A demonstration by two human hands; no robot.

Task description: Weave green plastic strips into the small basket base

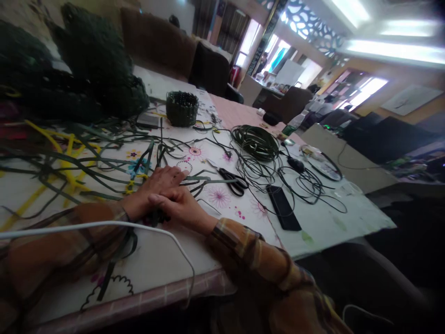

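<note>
Long flat dark green strips (114, 163) spread out from under my hands across the table, some with yellow strips (71, 157) among them. My left hand (158, 185) lies flat over the crossing strips, fingers stretched away from me. Close against its wrist, my right hand (184, 208) is closed, thumb pointing left, on the dark strips beneath; its fingertips are hidden. Just right of the hands rest scissors (234, 182) with black handles, their blades pointing away. Farther back stands a small woven dark green basket (181, 109).
A coil of green strip (255, 143) lies at the right, with thin black cords around it. Nearer is a black phone-like slab (283, 207). Large dark green woven pieces (93, 60) pile up at the back left. A white cable (104, 224) crosses over my left forearm.
</note>
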